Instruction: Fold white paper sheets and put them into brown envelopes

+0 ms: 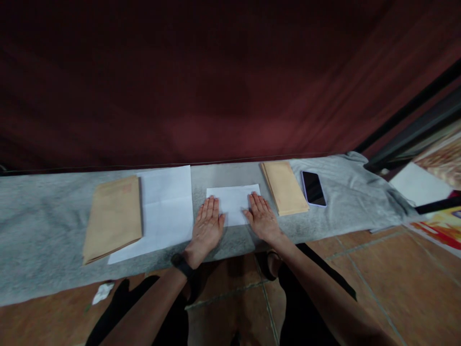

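A folded white paper lies on the grey cloth that covers the bench in front of me. My left hand lies flat on the paper's left edge, fingers stretched out and together. My right hand lies flat on its right edge, fingers also stretched out. Neither hand holds anything. A dark band circles my left wrist.
A larger white sheet lies to the left, with a stack of brown envelopes beside it. To the right are more brown envelopes and a phone. A dark red curtain hangs behind. A crumpled white scrap lies on the tiled floor.
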A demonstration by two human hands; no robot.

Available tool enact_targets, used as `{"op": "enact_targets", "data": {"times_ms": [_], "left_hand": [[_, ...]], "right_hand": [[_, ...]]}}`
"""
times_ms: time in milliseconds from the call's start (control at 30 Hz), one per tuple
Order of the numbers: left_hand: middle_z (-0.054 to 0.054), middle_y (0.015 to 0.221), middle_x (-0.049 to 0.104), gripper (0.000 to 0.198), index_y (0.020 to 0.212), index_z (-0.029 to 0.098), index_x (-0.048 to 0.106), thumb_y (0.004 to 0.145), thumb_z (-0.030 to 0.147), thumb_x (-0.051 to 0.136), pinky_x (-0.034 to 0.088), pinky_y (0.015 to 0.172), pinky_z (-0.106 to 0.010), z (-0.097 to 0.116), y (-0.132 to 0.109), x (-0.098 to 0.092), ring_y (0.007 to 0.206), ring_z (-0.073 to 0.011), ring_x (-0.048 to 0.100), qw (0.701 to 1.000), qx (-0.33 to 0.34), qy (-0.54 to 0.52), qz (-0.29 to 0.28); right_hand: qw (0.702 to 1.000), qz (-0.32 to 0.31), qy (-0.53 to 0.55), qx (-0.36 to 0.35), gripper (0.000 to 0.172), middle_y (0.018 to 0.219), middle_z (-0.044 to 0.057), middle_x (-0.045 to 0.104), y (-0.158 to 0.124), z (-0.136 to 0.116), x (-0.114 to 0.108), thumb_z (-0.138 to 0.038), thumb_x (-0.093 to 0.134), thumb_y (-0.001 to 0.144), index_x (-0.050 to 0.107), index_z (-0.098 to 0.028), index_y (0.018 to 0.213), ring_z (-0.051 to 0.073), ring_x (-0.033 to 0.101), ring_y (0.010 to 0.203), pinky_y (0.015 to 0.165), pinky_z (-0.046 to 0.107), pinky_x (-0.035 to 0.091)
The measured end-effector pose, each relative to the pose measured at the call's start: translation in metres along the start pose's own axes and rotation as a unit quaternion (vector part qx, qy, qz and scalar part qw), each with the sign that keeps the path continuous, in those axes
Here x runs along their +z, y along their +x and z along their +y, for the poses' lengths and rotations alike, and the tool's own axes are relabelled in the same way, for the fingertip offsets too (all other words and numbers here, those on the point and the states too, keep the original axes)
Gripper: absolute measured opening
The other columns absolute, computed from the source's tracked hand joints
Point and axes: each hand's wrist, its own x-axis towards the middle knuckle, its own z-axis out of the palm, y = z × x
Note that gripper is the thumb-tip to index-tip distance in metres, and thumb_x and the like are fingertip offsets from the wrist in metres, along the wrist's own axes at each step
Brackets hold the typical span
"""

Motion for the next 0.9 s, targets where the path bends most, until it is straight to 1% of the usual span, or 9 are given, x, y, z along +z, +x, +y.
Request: {"op": "enact_targets", "data": {"times_ms": [133, 233, 333, 400, 467, 567, 667, 800, 900], "left_hand": [[-0.023, 0.164, 0.031, 0.062, 0.154, 0.001, 0.035, 0.103, 0.036, 0.033, 0.028, 0.125, -0.052, -0.001, 0.0, -0.004, 0.154, -0.0334, 0.026, 1.0, -0.017, -0.017, 0.0], [-0.023, 0.164, 0.031, 0.062, 0.154, 0.002, 0.036, 0.102, 0.037, 0.037, 0.027, 0.124, -0.056, 0.008, -0.003, -0.012, 0.155, -0.0354, 0.023, 0.999, 0.001, -0.032, 0.021], [-0.018, 0.164, 0.034, 0.059, 0.153, 0.011, 0.04, 0.101, 0.039, 0.044, 0.027, 0.125, -0.055, 0.022, -0.009, -0.02, 0.155, -0.0326, 0.025, 0.993, 0.1, -0.056, 0.011], [-0.015, 0.161, 0.041, 0.053, 0.149, 0.014, 0.046, 0.101, 0.037, 0.047, 0.03, 0.125, -0.051, 0.03, -0.012, -0.024, 0.152, -0.0296, 0.033, 0.981, 0.178, -0.069, -0.021], [-0.014, 0.157, 0.048, 0.047, 0.145, 0.016, 0.051, 0.102, 0.032, 0.046, 0.032, 0.124, -0.05, 0.034, -0.012, -0.025, 0.147, -0.0273, 0.042, 0.972, 0.221, -0.072, -0.044], [-0.014, 0.15, 0.056, 0.043, 0.142, 0.015, 0.054, 0.102, 0.026, 0.044, 0.037, 0.121, -0.047, 0.032, -0.008, -0.027, 0.141, -0.0252, 0.05, 0.969, 0.234, -0.064, -0.05], [-0.015, 0.148, 0.058, 0.041, 0.139, 0.015, 0.056, 0.1, 0.019, 0.045, 0.04, 0.118, -0.044, 0.027, -0.003, -0.032, 0.139, -0.0253, 0.053, 0.967, 0.243, -0.046, -0.059], [-0.015, 0.149, 0.057, 0.051, 0.141, 0.015, 0.055, 0.093, 0.004, 0.043, 0.043, 0.115, -0.044, 0.023, -0.002, -0.039, 0.139, -0.0261, 0.052, 0.965, 0.249, -0.016, -0.082], [-0.015, 0.149, 0.057, 0.054, 0.142, 0.014, 0.055, 0.091, 0.001, 0.042, 0.044, 0.115, -0.044, 0.02, -0.003, -0.042, 0.139, -0.0265, 0.053, 0.965, 0.246, -0.001, -0.085]], "right_hand": [[1.0, -0.005, 0.009, 0.011, 0.062, 0.163, 0.017, 0.036, 0.003, 0.003, -0.002, -0.044, 0.039, 0.106, 0.038, -0.006, 0.156, 0.031, 0.036, 0.15, 0.123, 0.048, 0.029], [0.999, -0.005, 0.033, 0.019, 0.057, 0.161, 0.017, 0.039, 0.015, 0.006, -0.007, -0.038, 0.038, 0.106, 0.042, -0.008, 0.154, 0.031, 0.037, 0.15, 0.123, 0.049, 0.03], [0.998, 0.002, 0.062, 0.016, 0.053, 0.161, 0.016, 0.041, 0.035, 0.009, -0.013, -0.031, 0.038, 0.105, 0.045, -0.007, 0.152, 0.029, 0.036, 0.15, 0.123, 0.047, 0.031], [0.997, 0.004, 0.074, 0.021, 0.051, 0.159, 0.015, 0.044, 0.049, 0.009, -0.015, -0.026, 0.037, 0.104, 0.048, -0.007, 0.15, 0.028, 0.037, 0.149, 0.122, 0.046, 0.032], [0.997, -0.002, 0.075, 0.026, 0.049, 0.157, 0.015, 0.046, 0.06, 0.007, -0.016, -0.024, 0.037, 0.104, 0.051, -0.007, 0.148, 0.027, 0.04, 0.148, 0.12, 0.045, 0.034], [0.998, -0.022, 0.061, 0.018, 0.048, 0.157, 0.014, 0.048, 0.07, 0.0, -0.013, -0.023, 0.037, 0.105, 0.05, -0.009, 0.148, 0.026, 0.042, 0.146, 0.121, 0.044, 0.032], [0.998, -0.036, 0.041, 0.008, 0.047, 0.156, 0.014, 0.049, 0.075, -0.006, -0.011, -0.025, 0.038, 0.105, 0.049, -0.013, 0.149, 0.026, 0.043, 0.144, 0.121, 0.046, 0.028], [0.999, -0.036, 0.014, 0.024, 0.043, 0.148, 0.014, 0.056, 0.078, -0.012, -0.016, -0.024, 0.037, 0.105, 0.055, -0.016, 0.143, 0.027, 0.049, 0.135, 0.121, 0.049, 0.024], [0.998, -0.038, -0.005, 0.043, 0.04, 0.137, 0.015, 0.061, 0.078, -0.017, -0.023, -0.026, 0.04, 0.104, 0.061, -0.017, 0.137, 0.028, 0.054, 0.124, 0.12, 0.051, 0.023]]}}
